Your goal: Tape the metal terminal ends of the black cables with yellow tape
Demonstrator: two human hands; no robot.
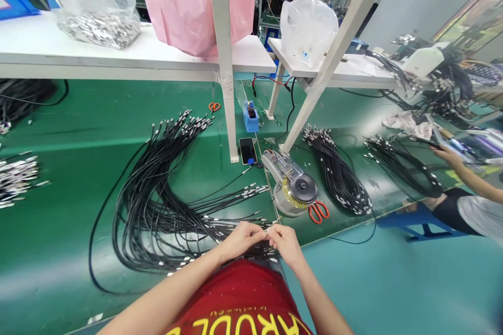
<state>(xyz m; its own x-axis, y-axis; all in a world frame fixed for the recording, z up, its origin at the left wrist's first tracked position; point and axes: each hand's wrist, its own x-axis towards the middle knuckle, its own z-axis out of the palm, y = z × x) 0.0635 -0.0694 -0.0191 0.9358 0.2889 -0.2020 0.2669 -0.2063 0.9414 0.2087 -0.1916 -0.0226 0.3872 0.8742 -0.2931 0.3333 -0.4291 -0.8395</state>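
My left hand and right hand are closed, pinching a thin black cable near its metal tip, at the table's front edge beside a loose bundle. It looks light and floppy, so I'd hold near the tip.

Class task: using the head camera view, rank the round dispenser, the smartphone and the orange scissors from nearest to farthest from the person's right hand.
From the right hand:
1. Round dispenser, just ahead.
2. Smartphone, farther ahead, to the left.
3. Orange scissors, farthest, ahead and left.
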